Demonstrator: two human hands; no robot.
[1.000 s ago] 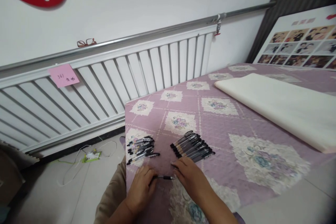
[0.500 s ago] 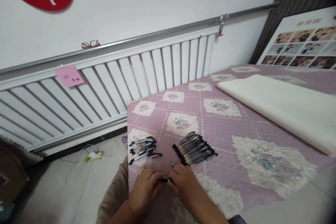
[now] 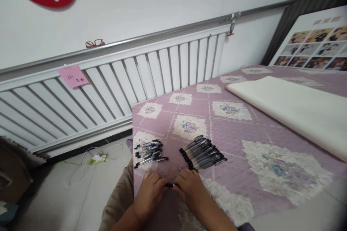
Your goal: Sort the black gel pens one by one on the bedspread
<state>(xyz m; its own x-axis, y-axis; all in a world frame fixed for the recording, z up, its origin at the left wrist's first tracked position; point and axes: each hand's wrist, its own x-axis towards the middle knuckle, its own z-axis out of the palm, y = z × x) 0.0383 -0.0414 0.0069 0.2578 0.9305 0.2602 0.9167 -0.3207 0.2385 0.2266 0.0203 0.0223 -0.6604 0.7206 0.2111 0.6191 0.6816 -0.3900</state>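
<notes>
Both the left hand (image 3: 149,194) and right hand (image 3: 191,191) are closed around a slim black pen (image 3: 170,185), hiding all but its middle, its long axis lying left-to-right on the purple quilted surface (image 3: 233,130), ends unseen.

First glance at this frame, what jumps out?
Two bare hands, the left hand and the right hand, meet at the near edge of the purple floral quilted bedspread, pinching one black pen between them. Just beyond lie two batches of black-capped clear pens: a loose small pile on the left, a tidy row on the right. A rolled cream sheet lies far right.
</notes>
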